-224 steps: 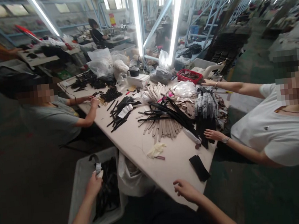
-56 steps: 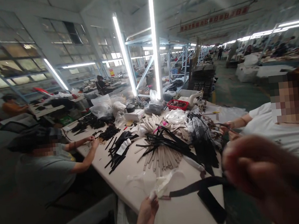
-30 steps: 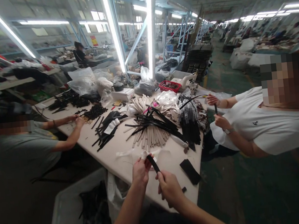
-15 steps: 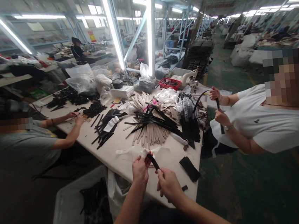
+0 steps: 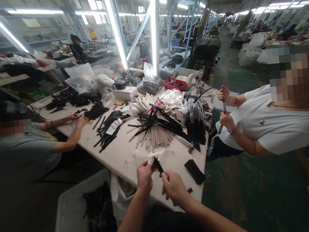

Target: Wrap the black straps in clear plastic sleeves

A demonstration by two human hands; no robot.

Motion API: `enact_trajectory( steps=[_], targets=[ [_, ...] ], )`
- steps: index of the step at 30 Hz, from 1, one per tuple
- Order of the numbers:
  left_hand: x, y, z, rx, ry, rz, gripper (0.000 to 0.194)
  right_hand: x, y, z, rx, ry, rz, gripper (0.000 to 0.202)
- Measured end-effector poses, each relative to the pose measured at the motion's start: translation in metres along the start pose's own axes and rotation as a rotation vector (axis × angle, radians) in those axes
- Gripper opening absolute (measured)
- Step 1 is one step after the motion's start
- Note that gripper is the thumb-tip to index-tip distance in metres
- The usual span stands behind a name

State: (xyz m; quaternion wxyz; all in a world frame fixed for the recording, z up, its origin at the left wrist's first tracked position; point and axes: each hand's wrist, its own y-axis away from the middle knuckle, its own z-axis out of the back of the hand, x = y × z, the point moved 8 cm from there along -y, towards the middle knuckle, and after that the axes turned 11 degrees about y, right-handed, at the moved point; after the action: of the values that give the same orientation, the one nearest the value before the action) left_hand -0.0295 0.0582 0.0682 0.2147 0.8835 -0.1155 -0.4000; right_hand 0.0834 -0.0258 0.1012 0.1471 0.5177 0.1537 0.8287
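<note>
A short black strip (image 5: 158, 165) is stretched between my two hands above the near part of the table. My left hand (image 5: 145, 175) pinches its upper end, with something white around a fingertip. My right hand (image 5: 173, 187) grips the lower end, fingers closed. White sheet-like scraps (image 5: 165, 158) lie just beyond my fingers. Farther back is a fanned bundle of beige strips (image 5: 155, 136) with black strips (image 5: 160, 122) across it. A flat black stack (image 5: 195, 171) rests to the right of my hands, near the table's edge.
On the left, a person (image 5: 17, 143) handles small pieces; on the right, a person in white (image 5: 275, 119) holds a dark strip. A red basket (image 5: 174, 84) and a white box (image 5: 125, 93) stand at the back. A pale bin (image 5: 60, 216) with black material is below left.
The strip between my hands looks straighter, and its curve is gone. The person on the right has tilted and turned the strip they hold. The view has shifted slightly.
</note>
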Motion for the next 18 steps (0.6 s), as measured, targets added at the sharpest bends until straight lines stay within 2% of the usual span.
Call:
enact_trajectory(
  steps=[4,7,10,13,15,18],
  targets=[
    [0.024,0.014,0.002,0.100,-0.107,0.174,0.037,-0.002,-0.014,0.007,0.035,-0.001,0.069,0.039],
    [0.041,0.026,0.006,0.162,-0.157,0.290,0.034,-0.008,-0.021,0.007,0.101,-0.095,0.113,0.046],
    [0.034,0.026,0.016,0.079,-0.073,0.242,0.031,-0.021,-0.017,-0.002,0.195,-0.248,0.075,0.041],
    [0.022,0.025,0.022,-0.004,-0.006,0.143,0.034,-0.030,-0.010,-0.010,0.246,-0.240,0.031,0.033],
    [0.024,0.028,0.020,0.026,-0.043,0.146,0.035,-0.028,-0.010,-0.009,0.221,-0.189,0.040,0.033],
    [0.037,0.036,0.013,0.113,-0.103,0.222,0.036,-0.017,-0.013,0.000,0.158,-0.187,0.081,0.038]
  ],
)
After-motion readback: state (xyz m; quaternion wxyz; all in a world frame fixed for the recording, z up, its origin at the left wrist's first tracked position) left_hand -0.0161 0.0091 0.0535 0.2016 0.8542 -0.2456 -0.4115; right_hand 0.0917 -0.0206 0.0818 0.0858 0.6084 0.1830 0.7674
